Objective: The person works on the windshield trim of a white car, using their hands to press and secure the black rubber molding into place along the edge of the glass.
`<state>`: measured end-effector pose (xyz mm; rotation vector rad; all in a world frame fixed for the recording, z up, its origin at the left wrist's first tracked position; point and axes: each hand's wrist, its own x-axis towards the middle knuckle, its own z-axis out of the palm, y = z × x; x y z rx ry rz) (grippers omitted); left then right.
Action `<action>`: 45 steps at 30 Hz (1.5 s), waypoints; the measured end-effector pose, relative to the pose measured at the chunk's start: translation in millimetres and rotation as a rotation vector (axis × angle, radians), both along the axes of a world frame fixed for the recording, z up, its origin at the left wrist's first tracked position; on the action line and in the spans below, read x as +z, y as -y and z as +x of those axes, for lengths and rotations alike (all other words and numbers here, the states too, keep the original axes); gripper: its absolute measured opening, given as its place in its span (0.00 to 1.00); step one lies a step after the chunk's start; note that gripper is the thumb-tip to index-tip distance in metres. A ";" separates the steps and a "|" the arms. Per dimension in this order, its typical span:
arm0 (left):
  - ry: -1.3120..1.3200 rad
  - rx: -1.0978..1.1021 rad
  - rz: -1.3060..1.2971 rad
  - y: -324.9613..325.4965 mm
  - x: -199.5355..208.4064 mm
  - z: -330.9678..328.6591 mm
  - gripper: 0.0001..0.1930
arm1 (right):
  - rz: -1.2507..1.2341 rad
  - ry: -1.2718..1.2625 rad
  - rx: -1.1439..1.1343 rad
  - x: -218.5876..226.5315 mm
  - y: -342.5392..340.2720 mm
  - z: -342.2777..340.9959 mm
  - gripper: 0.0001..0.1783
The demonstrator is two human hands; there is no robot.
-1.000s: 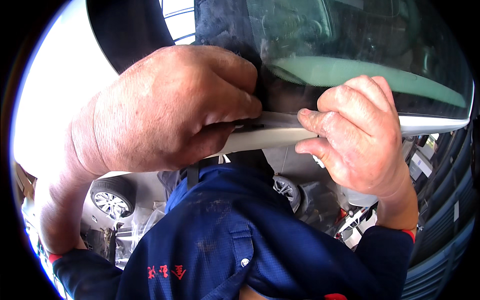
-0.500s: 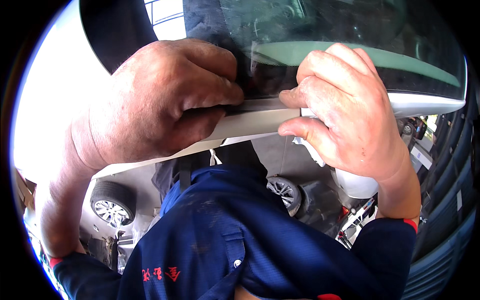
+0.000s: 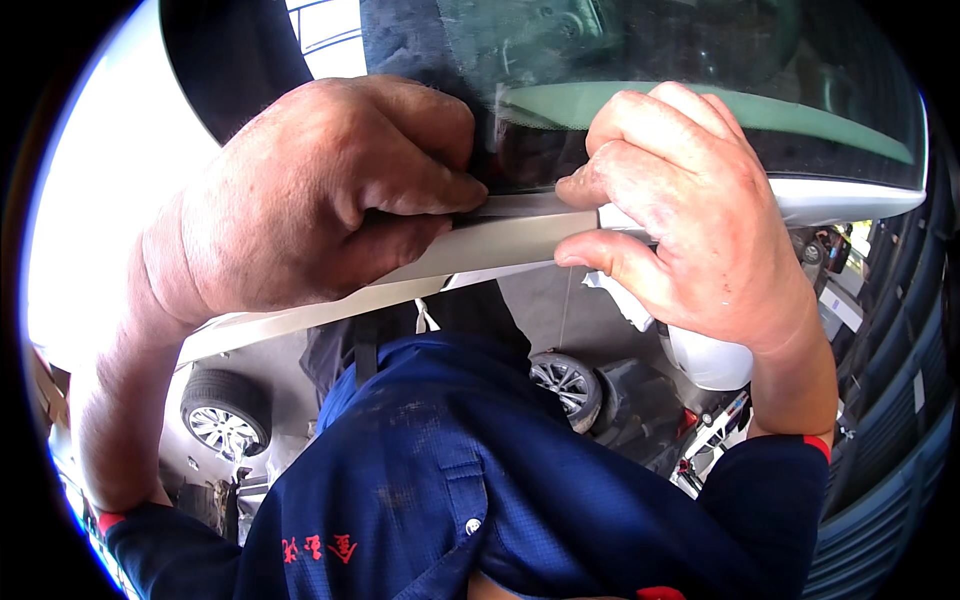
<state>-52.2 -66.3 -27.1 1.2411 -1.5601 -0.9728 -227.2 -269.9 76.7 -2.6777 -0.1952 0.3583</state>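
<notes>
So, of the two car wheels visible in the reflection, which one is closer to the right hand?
The wheel near the picture's centre, with thin silver spokes, just below the right hand. The other wheel sits far left, under the left forearm.

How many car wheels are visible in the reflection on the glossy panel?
2. One wheel is at the lower left, below the left hand. The other wheel is near the centre, below the right hand. The blue shirt may hide more.

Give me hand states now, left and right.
Left hand: closed, pinching the silver trim strip below the car window glass.
Right hand: closed, gripping the same strip.
</notes>
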 end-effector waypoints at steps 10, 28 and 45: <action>0.030 -0.093 -0.033 8.8 -9.4 15.4 0.20 | -0.002 0.032 0.075 -10.8 5.8 0.1 0.25; 0.022 -0.122 -0.085 17.7 -23.4 13.1 0.22 | -0.053 -0.079 0.011 -17.7 -17.6 10.0 0.27; 0.158 -0.115 0.015 -6.0 -14.0 31.0 0.19 | -0.022 -0.010 0.078 -23.5 -18.0 9.5 0.29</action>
